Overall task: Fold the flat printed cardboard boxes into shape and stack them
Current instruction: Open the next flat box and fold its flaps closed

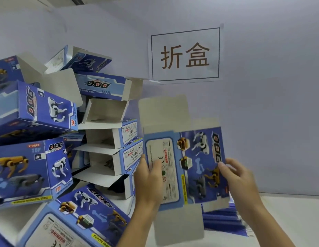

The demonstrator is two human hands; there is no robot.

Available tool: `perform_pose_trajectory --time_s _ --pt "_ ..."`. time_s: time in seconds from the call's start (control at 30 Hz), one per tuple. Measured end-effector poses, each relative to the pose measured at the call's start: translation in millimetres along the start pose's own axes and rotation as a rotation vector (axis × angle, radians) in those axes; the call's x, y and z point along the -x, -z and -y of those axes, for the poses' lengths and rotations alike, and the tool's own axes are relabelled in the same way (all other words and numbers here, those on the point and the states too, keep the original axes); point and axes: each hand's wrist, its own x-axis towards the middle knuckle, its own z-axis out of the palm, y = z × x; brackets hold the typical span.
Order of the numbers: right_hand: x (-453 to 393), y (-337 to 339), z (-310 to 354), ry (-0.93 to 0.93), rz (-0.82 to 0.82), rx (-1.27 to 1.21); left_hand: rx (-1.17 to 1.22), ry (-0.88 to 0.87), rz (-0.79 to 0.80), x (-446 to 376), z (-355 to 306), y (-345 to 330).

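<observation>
One flat blue printed cardboard box blank (pixel 183 168), upright between both hands: left hand (pixel 149 179) grips its left edge, right hand (pixel 235 177) pinches its right edge; folded blue boxes (pixel 48 139) piled left.

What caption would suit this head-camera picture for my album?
Both hands, left hand and right hand, hold a flat printed box upright beside a pile of folded boxes.

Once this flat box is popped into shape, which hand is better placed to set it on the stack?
Probably the left hand. It grips the flat box at the edge nearest the pile of folded boxes, which sits on the left. The right hand holds the far edge, above the stack of flat blanks.
</observation>
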Motion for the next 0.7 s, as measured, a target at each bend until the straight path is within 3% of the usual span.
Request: perform_pose_trajectory --time_s 0.17,0.33,0.7 --pt "2 -6 -9 -0.057 -0.002 0.001 -0.016 0.055 0.056 2 2 3" --pt "7 -15 -4 0.010 0.031 -0.028 0.013 0.075 0.076 5 6 3" --pt "7 -20 -2 0.025 0.052 -0.071 0.010 0.027 0.076 7 5 -1"
